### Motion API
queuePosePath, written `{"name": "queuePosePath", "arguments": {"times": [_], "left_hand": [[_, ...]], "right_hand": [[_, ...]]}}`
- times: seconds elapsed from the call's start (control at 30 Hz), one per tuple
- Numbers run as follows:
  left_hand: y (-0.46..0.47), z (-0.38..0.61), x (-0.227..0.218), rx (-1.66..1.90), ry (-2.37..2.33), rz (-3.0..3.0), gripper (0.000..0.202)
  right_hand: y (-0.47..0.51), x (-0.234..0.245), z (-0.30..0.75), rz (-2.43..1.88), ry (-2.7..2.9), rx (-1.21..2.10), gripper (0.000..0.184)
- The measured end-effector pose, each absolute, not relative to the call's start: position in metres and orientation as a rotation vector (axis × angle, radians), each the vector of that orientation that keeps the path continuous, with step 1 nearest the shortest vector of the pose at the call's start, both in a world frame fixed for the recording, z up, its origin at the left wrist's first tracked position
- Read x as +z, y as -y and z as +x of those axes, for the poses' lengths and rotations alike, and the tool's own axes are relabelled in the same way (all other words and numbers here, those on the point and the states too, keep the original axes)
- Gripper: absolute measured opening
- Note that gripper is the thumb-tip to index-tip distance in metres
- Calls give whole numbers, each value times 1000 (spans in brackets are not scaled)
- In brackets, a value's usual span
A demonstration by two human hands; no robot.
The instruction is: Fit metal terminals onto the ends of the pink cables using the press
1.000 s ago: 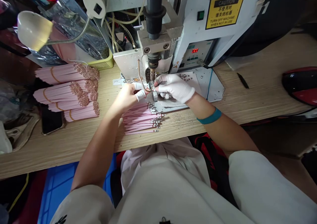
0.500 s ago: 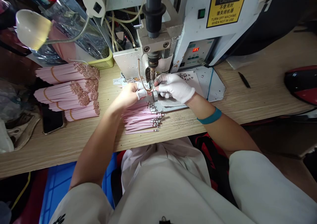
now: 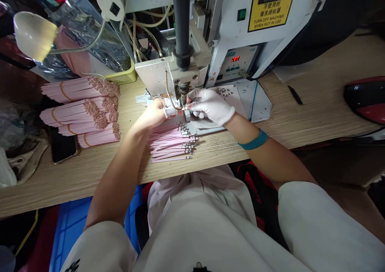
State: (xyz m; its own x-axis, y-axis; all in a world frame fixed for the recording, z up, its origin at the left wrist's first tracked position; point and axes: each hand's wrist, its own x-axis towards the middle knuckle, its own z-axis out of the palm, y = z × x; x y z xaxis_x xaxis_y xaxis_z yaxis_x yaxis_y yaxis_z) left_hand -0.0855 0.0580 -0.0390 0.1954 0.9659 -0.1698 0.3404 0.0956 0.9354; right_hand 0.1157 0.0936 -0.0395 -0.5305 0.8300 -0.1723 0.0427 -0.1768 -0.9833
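My left hand [image 3: 158,110], with white covers on some fingertips, is closed in a pinch beside the tip of a bench soldering machine [image 3: 184,88]. From the other side, my right hand [image 3: 212,105], in a white glove, pinches close to the same tip. What the fingers hold is too small and hidden to make out. Just below the tip sits a small grey metal block [image 3: 187,115]. Nearer me, many pink wire strips [image 3: 168,145] with small metal connectors at their right ends lie in a pile, partly under my left hand.
Rubber-banded pink wire bundles [image 3: 80,113] lie at the left, near a phone [image 3: 62,144] and a yellow basket [image 3: 124,76]. A lamp [image 3: 34,35] leans in at upper left. Small parts lie on white paper [image 3: 237,99] behind my right hand. A black and red object [image 3: 365,101] stands far right.
The machine's head has come down, bringing its tip lower between my hands. The red display reading has changed. My hands stay pinched in nearly the same place.
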Motion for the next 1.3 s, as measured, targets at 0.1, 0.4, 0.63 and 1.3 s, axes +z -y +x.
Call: {"name": "queuePosePath", "arguments": {"times": [0.1,0.4,0.63,1.3], "left_hand": [[-57,-84,-36,746,-1321,1452,20],[-55,-80,-30,763,-1318,1431,20],[-57,-87,-32,746,-1322,1488,19],[-42,-83,-16,706,-1306,1728,28]], "right_hand": [[-94,-41,116,-1020,1515,1772,17],[-94,-40,116,-1033,1511,1766,18],[-93,-36,119,-1050,1577,1731,16],[-84,-20,131,-1111,2059,1365,22]]}}
